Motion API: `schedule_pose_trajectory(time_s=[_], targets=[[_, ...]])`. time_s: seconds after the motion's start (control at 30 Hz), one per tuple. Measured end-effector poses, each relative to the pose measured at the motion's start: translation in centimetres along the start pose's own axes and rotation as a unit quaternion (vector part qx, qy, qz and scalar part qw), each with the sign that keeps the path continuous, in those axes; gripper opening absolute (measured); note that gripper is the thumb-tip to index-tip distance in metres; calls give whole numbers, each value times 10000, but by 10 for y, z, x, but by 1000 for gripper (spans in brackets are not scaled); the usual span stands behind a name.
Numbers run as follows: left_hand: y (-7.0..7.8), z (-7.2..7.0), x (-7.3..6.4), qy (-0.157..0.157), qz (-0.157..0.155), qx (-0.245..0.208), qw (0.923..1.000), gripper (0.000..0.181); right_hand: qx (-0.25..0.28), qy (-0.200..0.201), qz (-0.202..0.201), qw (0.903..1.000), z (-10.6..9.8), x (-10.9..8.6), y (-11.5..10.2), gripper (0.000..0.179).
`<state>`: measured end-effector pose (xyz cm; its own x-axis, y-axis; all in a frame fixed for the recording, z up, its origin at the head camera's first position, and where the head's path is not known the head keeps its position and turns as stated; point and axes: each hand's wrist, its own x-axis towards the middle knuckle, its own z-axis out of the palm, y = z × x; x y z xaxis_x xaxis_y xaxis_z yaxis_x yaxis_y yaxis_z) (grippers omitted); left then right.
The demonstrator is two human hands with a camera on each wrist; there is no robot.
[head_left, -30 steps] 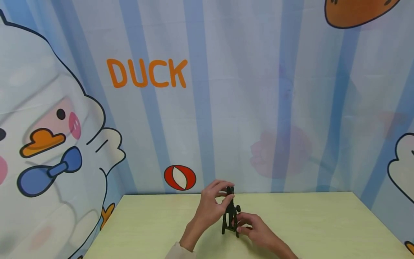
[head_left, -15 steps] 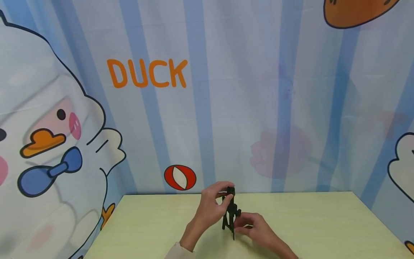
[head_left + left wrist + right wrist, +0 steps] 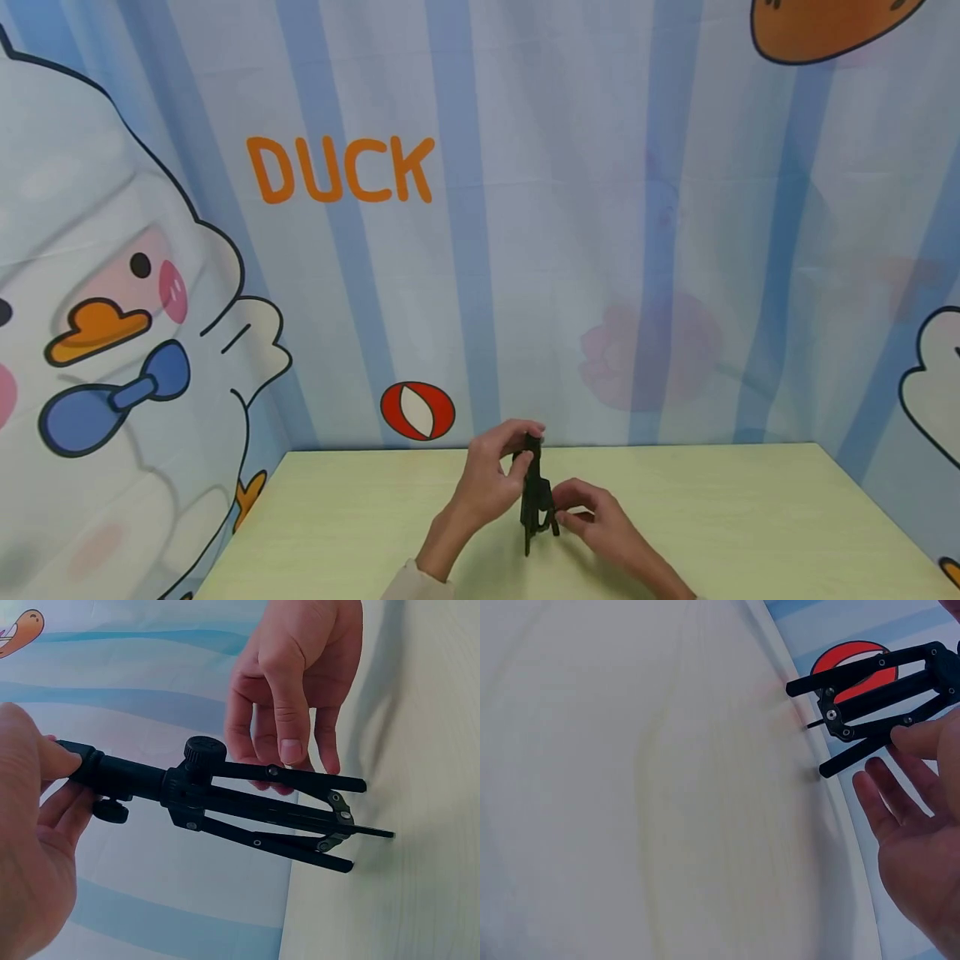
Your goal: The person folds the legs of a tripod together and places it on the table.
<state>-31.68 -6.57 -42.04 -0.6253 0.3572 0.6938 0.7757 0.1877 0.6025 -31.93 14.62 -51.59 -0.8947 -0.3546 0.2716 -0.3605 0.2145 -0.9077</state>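
Note:
A small black tabletop tripod (image 3: pixel 535 498) stands upright in the middle of the head view, legs downward and only partly spread. My left hand (image 3: pixel 487 479) grips its top end between thumb and fingers. Low on the right side, my right hand (image 3: pixel 606 527) pinches one leg with the thumb and fingertips. The left wrist view shows a round knob (image 3: pixel 204 754) at the collar and a smaller knob (image 3: pixel 111 811) below the top. Short braces join the legs to the centre column, whose thin tip (image 3: pixel 375 832) points toward the table. My left fingers partly hide the tripod's top.
A pale yellow table (image 3: pixel 360 508) lies under the hands. Behind it hangs a light blue striped curtain (image 3: pixel 555 208) printed with a large duck (image 3: pixel 135 400) and a red ball (image 3: pixel 392 408).
The tripod has turned about its upright axis, and its legs look closer together. My right hand has shifted slightly along to another leg position; my left hand stays at the top.

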Motion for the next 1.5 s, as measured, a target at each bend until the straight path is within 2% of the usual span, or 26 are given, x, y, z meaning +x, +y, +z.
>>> schedule_pose_trajectory(time_s=[0.17, 0.27, 0.43, 0.67, 0.9, 1.1, 1.5], targets=[[-1, -1, -2, 72, 165, 71, 9998, 30, 119, -330, -78, 9994, 1, 1, 1, 18], [-4, 0, -4, 264, 296, 224, 9990, 22, 165, -411, -196, 9988, 1, 1, 1, 19], [-6, -1, -5, 529, 514, 375, 9966, 23, 318, -586, -335, 9972, 1, 0, 1, 20], [-4, -3, -5, 448, 478, 108, 9978, 21, 402, -820, -333, 9953, 1, -2, 1, 18], [-3, -5, -7, 401, 463, 91, 9981, 24, 551, -1004, -200, 9932, 2, -2, 1, 17], [-4, -5, -7, 357, 383, -14, 9986, 25, 407, -1090, -373, 9925, 3, -2, 1, 16], [-6, -2, -7, 382, 491, -121, 9980, 30, 444, -1106, -564, 9913, 6, -5, 4, 16]])
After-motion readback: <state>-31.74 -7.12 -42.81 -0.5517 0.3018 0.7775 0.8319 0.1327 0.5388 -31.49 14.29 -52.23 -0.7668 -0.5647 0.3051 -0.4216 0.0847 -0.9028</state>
